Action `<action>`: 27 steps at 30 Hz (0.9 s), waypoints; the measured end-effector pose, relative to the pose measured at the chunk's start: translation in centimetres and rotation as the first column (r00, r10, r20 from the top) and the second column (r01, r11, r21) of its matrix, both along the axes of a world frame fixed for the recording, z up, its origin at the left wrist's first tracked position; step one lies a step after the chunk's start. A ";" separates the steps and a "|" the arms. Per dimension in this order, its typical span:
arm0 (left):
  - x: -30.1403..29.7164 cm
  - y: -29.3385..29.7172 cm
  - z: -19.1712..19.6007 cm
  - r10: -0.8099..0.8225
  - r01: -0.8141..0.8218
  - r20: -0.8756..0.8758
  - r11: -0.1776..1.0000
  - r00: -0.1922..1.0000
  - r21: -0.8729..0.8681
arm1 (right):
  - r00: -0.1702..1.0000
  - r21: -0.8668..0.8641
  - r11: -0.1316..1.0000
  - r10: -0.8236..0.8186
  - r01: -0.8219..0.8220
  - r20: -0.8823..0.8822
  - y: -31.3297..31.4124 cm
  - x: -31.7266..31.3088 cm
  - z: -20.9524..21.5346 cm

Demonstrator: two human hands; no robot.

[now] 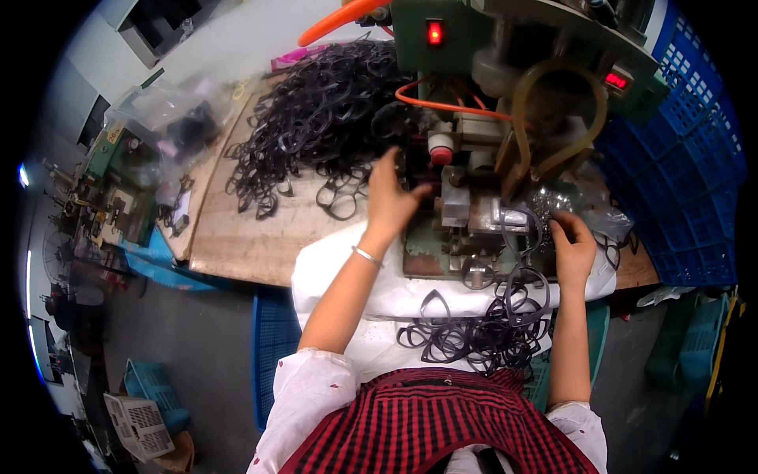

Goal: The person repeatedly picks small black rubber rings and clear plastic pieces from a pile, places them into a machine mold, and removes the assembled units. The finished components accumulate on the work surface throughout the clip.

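My left hand [388, 201] is beside the left side of a green bench machine [426, 257], thumb and fingers spread, with nothing visible in it. Just beyond it lies a large heap of thin black loop-shaped frames [316, 118]. My right hand [574, 246] is right of the machine's metal fixture [455, 201], at a heap of small shiny metal parts [557, 207]. Its thumb and fingers are drawn together; whatever they hold is too small to make out. One black frame [517, 229] hangs at the fixture. More black frames [474, 336] lie on white cloth in front of me.
The wooden table [245, 237] carries the machine and the heap. Blue crates [679, 197] stack up at the right. A translucent tube [521, 103] loops down from the machine, and orange hoses [339, 20] run to it. Another machine [118, 189] stands at the far left.
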State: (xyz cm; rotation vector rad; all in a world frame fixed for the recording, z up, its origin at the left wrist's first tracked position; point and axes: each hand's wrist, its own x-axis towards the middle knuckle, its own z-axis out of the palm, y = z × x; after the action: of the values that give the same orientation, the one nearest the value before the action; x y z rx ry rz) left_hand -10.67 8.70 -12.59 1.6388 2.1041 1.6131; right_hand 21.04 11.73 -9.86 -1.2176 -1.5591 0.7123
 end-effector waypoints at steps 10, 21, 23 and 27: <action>-8.3 -6.8 1.9 0.181 -0.193 -0.221 0.981 0.958 -0.032 | 0.985 -0.065 0.983 -0.174 0.174 0.009 -5.7 7.3 -1.6; -5.0 -5.2 -0.7 0.230 -0.250 -0.225 0.966 0.947 -0.067 | 0.904 -0.014 0.948 0.299 -0.319 -0.307 -0.1 -5.8 6.7; -4.1 -7.0 -0.4 0.216 -0.215 -0.015 0.975 0.976 0.057 | 0.898 -0.030 0.949 0.286 -0.313 -0.335 -0.7 -6.1 7.1; -3.9 -9.0 0.0 0.094 -0.136 0.293 0.983 0.951 0.125 | 0.890 -0.053 0.949 0.272 -0.311 -0.366 -1.7 -6.3 7.2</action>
State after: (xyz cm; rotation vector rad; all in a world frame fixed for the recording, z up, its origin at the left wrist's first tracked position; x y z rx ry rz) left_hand -14.52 -0.26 -12.55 1.2384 2.0097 1.9440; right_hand 14.77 10.05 -2.63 -0.8742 -1.4224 1.1619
